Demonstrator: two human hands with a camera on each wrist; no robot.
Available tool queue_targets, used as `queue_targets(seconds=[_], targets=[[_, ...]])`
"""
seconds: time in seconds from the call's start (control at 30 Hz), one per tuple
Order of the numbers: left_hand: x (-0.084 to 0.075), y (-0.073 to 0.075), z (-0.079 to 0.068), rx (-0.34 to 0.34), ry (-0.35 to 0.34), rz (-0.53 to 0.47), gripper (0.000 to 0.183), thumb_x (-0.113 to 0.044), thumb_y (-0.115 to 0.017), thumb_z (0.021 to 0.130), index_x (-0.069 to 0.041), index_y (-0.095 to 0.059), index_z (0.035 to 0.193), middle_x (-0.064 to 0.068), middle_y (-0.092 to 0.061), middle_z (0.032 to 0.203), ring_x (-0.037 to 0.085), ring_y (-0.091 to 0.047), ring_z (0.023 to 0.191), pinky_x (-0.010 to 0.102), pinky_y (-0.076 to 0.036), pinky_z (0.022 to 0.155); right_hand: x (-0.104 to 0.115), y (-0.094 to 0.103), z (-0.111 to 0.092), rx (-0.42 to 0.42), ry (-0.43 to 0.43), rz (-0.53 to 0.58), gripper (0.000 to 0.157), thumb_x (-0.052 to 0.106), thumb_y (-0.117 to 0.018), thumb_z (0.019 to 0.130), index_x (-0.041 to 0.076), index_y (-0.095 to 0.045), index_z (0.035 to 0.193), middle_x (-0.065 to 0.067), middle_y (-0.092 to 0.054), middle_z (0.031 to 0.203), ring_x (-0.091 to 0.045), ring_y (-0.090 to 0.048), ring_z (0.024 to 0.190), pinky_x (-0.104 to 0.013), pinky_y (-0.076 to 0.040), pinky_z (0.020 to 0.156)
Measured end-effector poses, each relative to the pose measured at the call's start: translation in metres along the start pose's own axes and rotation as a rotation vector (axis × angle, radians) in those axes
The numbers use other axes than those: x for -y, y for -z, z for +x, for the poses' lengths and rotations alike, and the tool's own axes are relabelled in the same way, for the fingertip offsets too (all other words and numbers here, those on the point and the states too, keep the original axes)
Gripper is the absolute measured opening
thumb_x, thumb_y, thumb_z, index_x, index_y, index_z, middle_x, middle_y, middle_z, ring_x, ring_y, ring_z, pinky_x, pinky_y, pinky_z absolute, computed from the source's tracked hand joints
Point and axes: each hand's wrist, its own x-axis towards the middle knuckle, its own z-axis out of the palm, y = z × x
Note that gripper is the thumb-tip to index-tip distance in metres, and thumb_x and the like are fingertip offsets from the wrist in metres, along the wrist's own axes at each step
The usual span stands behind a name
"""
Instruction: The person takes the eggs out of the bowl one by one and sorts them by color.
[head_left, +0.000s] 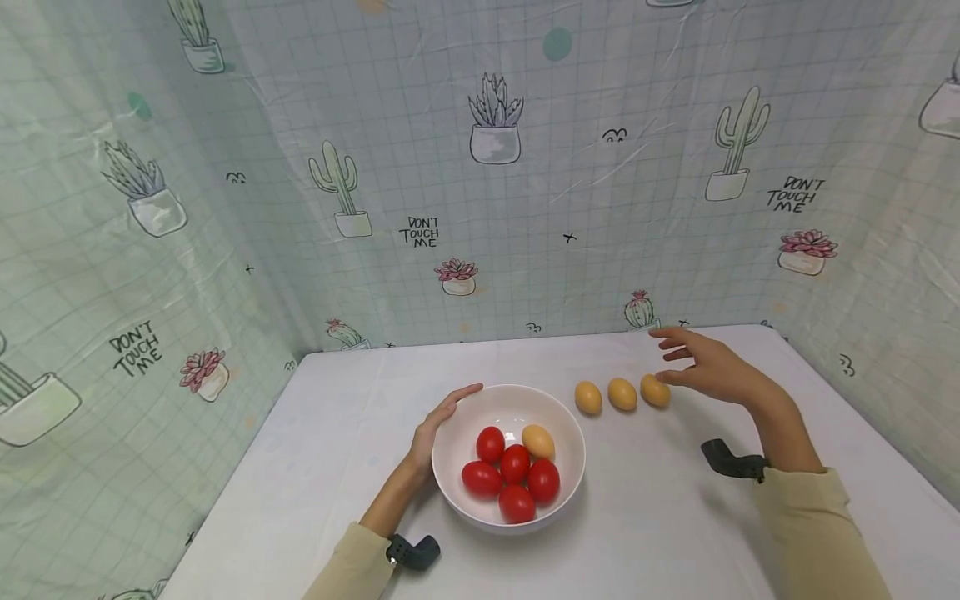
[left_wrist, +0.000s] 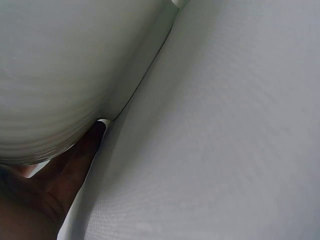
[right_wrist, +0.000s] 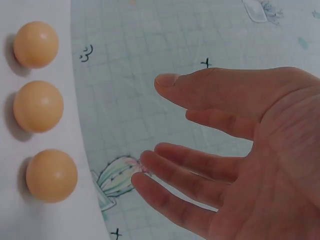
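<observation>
Three yellow egg-shaped things chilling at two o'clock from the bowl, my right hand loose and empty beside them. My left hand rests against its ten o'clock side, fingers straight-ish.

Head view high, downward; wrists close; head, right share yellow ovals.

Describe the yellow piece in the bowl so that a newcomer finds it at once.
On the white table, find the white bowl touched by the left hand. Inside, at the group's back right, lies the yellow piece, the only one among five red pieces.
</observation>
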Motion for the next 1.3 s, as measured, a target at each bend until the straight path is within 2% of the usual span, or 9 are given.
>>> queue_targets(seconds=[0.27, 0.47, 0.83, 1.03, 1.3], targets=[[0.002, 0.000, 0.001, 0.007, -0.008, -0.004, 0.058, -0.030, -0.012, 0.109, -0.017, -0.036, 0.160, 0.008, -0.036, 0.166, 0.038, -0.043, 0.148, 0.033, -0.049, 0.114, 0.024, -0.010, 0.004, 0.005, 0.057, 0.050, 0.067, 0.021, -0.073, 0.096, 0.005, -0.042, 0.153, -0.028, -0.054, 0.146, -0.047, -0.055, 0.133, -0.062, -0.052, 0.105], [0.002, 0.001, 0.002, 0.008, -0.004, -0.005, 0.058, -0.031, -0.012, 0.109, -0.018, -0.035, 0.160, 0.011, -0.038, 0.165, 0.039, -0.045, 0.146, 0.032, -0.052, 0.110, 0.044, -0.020, 0.007, 0.005, 0.110, 0.053, 0.062, 0.020, -0.074, 0.095, 0.006, -0.047, 0.150, -0.025, -0.057, 0.144, -0.045, -0.058, 0.131, -0.058, -0.055, 0.102], [0.001, -0.001, 0.002, 0.002, -0.005, -0.005, 0.058, -0.030, -0.012, 0.109, -0.016, -0.035, 0.160, 0.010, -0.037, 0.165, 0.039, -0.044, 0.147, 0.031, -0.051, 0.111, 0.065, -0.041, 0.012, -0.021, 0.233, 0.060, 0.051, 0.011, -0.071, 0.095, 0.005, -0.055, 0.143, -0.018, -0.063, 0.138, -0.040, -0.063, 0.124, -0.051, -0.060, 0.097], [0.002, 0.000, 0.001, -0.010, -0.002, -0.014, 0.058, -0.029, -0.012, 0.109, -0.015, -0.035, 0.160, 0.012, -0.037, 0.165, 0.037, -0.045, 0.146, 0.029, -0.051, 0.110, 0.080, -0.056, 0.015, 0.005, 0.286, 0.073, 0.046, 0.012, -0.070, 0.095, 0.010, -0.059, 0.140, -0.012, -0.065, 0.136, -0.032, -0.065, 0.121, -0.045, -0.062, 0.094], [0.001, 0.000, 0.002, 0.002, -0.005, -0.015, 0.058, -0.029, -0.012, 0.109, -0.016, -0.035, 0.160, 0.012, -0.037, 0.165, 0.039, -0.044, 0.147, 0.030, -0.052, 0.110, 0.097, -0.072, 0.015, 0.060, 0.360, 0.101, 0.045, 0.013, -0.072, 0.095, 0.010, -0.060, 0.138, -0.013, -0.066, 0.136, -0.033, -0.066, 0.119, -0.043, -0.063, 0.090]])
